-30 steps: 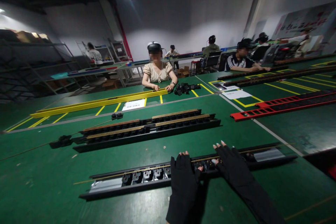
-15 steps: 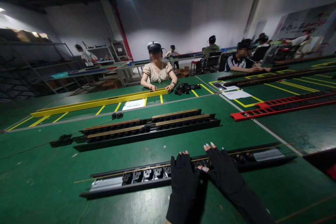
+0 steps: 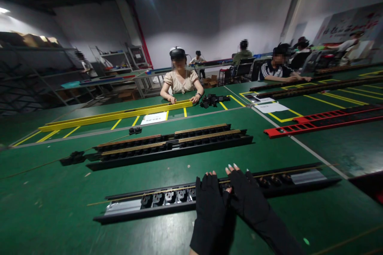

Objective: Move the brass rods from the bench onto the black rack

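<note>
The green counter [image 3: 74, 191] formed the work surface. The near rail [image 3: 143, 213], a black channel, lay along its front part and passed beneath both hands. The black rails [image 3: 209, 146] lay behind it, well apart. The yellow rail [image 3: 119, 116] was positioned farther back, toward the left; the red rail [image 3: 273, 132] lay on the right side. The right hand [image 3: 243, 191], gloved in black, rested across the near rail with fingers extended. The left hand [image 3: 209, 195], gloved likewise, was placed just beside it, fingers also extended. Whether either hand gripped anything could not be determined. A silver strip [image 3: 124, 207] occupied each end of the near rail. Black blocks [image 3: 170, 196] sat in a row left of the hands. A thin rod [image 3: 95, 203] ran lengthwise and projected past the left end.
</note>
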{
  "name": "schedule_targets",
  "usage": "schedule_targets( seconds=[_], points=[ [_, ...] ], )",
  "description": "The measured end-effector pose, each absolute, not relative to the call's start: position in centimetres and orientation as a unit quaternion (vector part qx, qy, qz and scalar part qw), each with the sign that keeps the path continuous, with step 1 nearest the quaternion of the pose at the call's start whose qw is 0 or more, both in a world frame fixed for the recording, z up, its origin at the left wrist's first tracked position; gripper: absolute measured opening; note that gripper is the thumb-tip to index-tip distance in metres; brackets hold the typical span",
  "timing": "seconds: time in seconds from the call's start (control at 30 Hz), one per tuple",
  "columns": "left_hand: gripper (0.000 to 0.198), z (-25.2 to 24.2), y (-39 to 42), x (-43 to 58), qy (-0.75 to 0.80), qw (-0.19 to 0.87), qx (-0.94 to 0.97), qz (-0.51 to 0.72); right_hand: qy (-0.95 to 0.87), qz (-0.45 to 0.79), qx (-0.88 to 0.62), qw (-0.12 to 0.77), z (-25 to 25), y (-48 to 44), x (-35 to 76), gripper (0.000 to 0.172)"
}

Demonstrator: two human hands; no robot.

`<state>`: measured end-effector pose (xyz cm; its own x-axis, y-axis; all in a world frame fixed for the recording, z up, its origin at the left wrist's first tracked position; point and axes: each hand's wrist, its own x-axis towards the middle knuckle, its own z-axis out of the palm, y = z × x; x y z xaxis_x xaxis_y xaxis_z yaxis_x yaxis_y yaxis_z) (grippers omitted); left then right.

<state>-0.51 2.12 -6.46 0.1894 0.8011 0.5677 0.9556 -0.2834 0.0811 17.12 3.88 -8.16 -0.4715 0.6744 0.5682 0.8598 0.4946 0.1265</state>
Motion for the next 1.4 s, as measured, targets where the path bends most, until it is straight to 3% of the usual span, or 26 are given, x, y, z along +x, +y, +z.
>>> schedule_targets(
  seconds=[0.37,0.57,0.8,1.0,1.2,1.4],
  points=[
    [0.050,-7.2,2.4,-0.3,-0.585,0.164,-0.746,-0.273,-0.811,-0.221,-0.493,0.223,-7.7,3.9,15.0,0.061],
    [0.050,-7.5,2.4,0.3,-0.601,0.155,-0.728,-0.292,-0.811,-0.199,-0.500,0.228,-8.4,4.0,14.7,0.049],
    [0.047,-7.4,2.6,-0.1,-0.597,0.144,-0.742,-0.267,-0.813,-0.208,-0.505,0.201,-8.0,3.6,14.0,0.059],
    [0.047,-6.7,2.4,0.3,-0.604,0.140,-0.730,-0.288,-0.820,-0.209,-0.494,0.199,-9.3,3.7,13.9,0.057],
    [0.059,-5.0,2.4,0.7,-0.584,0.139,-0.743,-0.295,-0.813,-0.214,-0.502,0.201,-11.2,4.1,14.0,0.057],
    [0.060,-6.0,2.1,1.6,-0.573,0.139,-0.736,-0.334,-0.817,-0.214,-0.498,0.196,-10.7,3.8,14.2,0.058]
  ],
)
